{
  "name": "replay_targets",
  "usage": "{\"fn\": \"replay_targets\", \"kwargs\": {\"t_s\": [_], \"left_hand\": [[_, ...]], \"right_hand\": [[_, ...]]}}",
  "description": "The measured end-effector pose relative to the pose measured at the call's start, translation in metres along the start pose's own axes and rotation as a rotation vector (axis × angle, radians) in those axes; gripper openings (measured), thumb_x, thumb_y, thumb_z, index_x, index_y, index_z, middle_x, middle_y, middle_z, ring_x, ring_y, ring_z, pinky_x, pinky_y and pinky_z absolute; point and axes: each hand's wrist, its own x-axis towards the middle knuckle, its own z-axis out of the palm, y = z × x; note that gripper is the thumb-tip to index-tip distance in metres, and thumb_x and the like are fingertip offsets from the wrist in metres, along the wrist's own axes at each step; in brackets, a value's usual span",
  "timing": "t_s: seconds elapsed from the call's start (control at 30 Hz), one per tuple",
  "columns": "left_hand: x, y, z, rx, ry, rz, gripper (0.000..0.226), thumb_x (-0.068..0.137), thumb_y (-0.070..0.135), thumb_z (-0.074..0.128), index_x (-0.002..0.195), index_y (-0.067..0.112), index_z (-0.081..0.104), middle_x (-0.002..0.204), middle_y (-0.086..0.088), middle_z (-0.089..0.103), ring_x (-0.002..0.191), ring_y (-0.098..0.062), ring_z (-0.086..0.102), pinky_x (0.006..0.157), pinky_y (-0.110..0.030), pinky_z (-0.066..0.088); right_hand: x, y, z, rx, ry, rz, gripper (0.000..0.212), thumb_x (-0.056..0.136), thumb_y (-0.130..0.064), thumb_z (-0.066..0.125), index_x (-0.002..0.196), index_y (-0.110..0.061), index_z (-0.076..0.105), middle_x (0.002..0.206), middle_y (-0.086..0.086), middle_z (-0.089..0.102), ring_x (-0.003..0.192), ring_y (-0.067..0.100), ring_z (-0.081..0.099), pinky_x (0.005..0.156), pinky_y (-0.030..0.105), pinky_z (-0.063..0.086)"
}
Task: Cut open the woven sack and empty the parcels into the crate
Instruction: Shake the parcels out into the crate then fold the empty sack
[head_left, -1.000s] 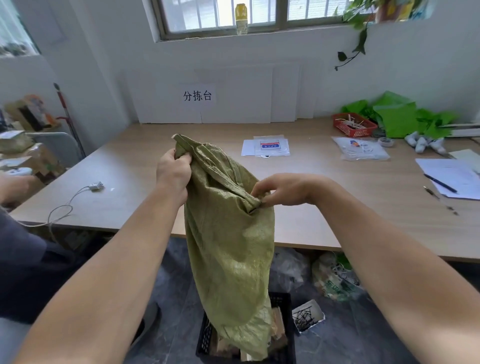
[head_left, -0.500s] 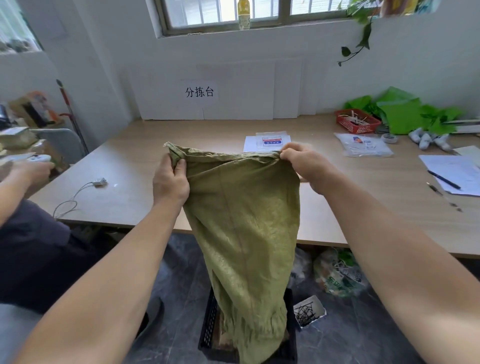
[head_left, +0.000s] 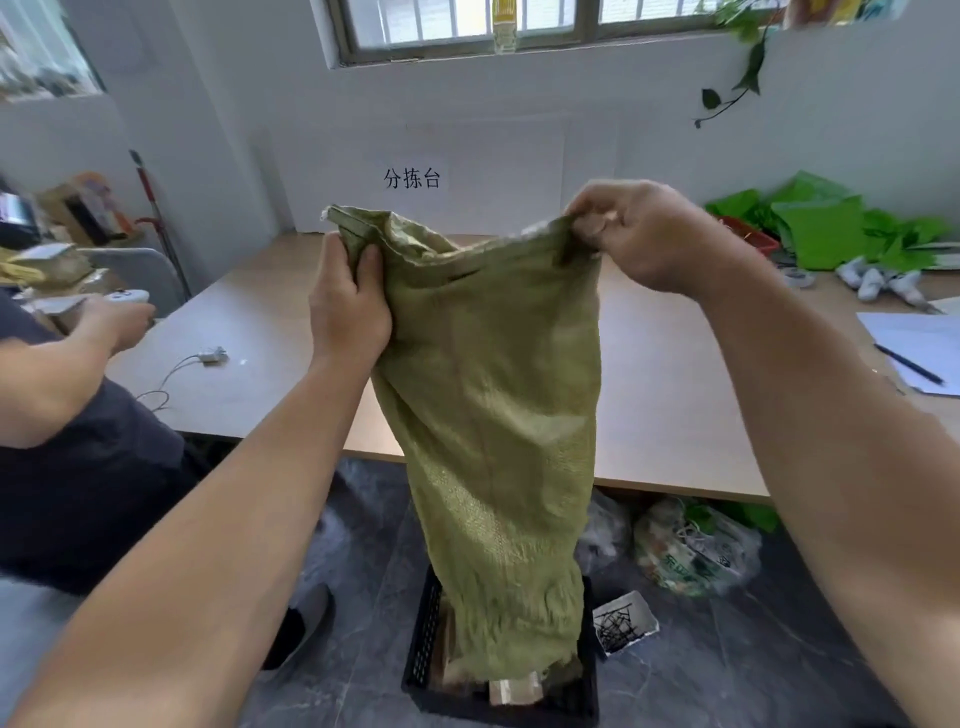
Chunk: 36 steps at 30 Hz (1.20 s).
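As the green woven sack (head_left: 493, 389) is held limp and flat, with hardly a bulge seen along its length, the emptying is judged to be nearly finished. Its upper edge is stretched between the two hands. One bunched corner is gripped by the left hand (head_left: 348, 306), whose fingers and thumb are curled tightly round the cloth, and the opposite corner is pinched by the right hand (head_left: 649, 234), whose fingers are folded over the hem. Well below the fingers, the sack's crumpled lower end is set inside the black crate (head_left: 423, 639) on the floor, and brown parcels (head_left: 514, 693) are seen just beneath that end, within the crate walls. Whether the lower end has been cut open cannot be told, since its mouth is hidden by its own folds; this is only inferred from the parcels lying under it. Nor can it be told whether a last parcel is lodged in those folds. What is left, on this reading, is a shake to clear the sack and its removal from the crate. Beyond the fingers the wooden table (head_left: 665, 389) is seen, and a small white box (head_left: 623, 621) of dark items stands just beside the crate.
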Motion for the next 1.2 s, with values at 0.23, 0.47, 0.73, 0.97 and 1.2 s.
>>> {"fn": "replay_targets", "kwargs": {"t_s": [0.23, 0.47, 0.73, 0.97, 1.2], "left_hand": [[-0.005, -0.004, 0.011, -0.085, -0.090, -0.029, 0.009, 0.095, 0.017, 0.053, 0.104, 0.020, 0.052, 0.085, 0.012, 0.056, 0.072, -0.005, 0.049, 0.064, -0.006, 0.039], [0.003, -0.009, 0.002, -0.633, -0.045, -0.365, 0.029, 0.083, -0.006, 0.049, 0.098, 0.018, 0.058, 0.096, -0.004, 0.062, 0.091, -0.021, 0.059, 0.085, -0.037, 0.051], [0.010, 0.009, 0.000, -0.946, -0.138, -0.430, 0.028, 0.094, -0.005, 0.045, 0.111, 0.011, 0.060, 0.108, -0.015, 0.067, 0.098, -0.026, 0.066, 0.088, -0.037, 0.057], [-0.002, 0.001, 0.002, -0.976, -0.392, -0.530, 0.024, 0.092, 0.031, 0.062, 0.107, 0.018, 0.076, 0.125, -0.011, 0.068, 0.120, -0.027, 0.062, 0.108, -0.047, 0.043], [-0.018, -0.009, 0.004, -0.780, -0.488, -0.593, 0.030, 0.091, 0.023, 0.064, 0.119, 0.014, 0.065, 0.114, -0.007, 0.073, 0.104, -0.023, 0.068, 0.096, -0.040, 0.049]], "right_hand": [[0.007, -0.001, 0.001, -0.056, -0.066, 0.001, 0.019, 0.097, -0.018, 0.057, 0.105, -0.016, 0.074, 0.097, 0.005, 0.071, 0.090, 0.020, 0.063, 0.086, 0.033, 0.052], [0.006, 0.023, 0.006, 0.488, 0.150, 0.080, 0.024, 0.092, 0.004, 0.049, 0.094, -0.016, 0.062, 0.092, 0.004, 0.057, 0.087, 0.022, 0.053, 0.090, 0.042, 0.054], [-0.010, 0.052, 0.036, 1.063, 0.053, 0.236, 0.048, 0.085, -0.025, 0.074, 0.128, -0.024, 0.054, 0.133, 0.001, 0.061, 0.120, 0.013, 0.061, 0.108, 0.036, 0.042], [-0.010, 0.048, 0.057, 1.206, 0.128, 0.327, 0.016, 0.100, -0.015, 0.054, 0.108, -0.009, 0.067, 0.104, 0.009, 0.075, 0.099, 0.022, 0.072, 0.088, 0.036, 0.058], [-0.007, 0.052, 0.075, 0.967, 0.278, 0.471, 0.014, 0.098, -0.024, 0.060, 0.091, -0.016, 0.069, 0.091, 0.005, 0.074, 0.085, 0.020, 0.071, 0.078, 0.035, 0.060]]}}
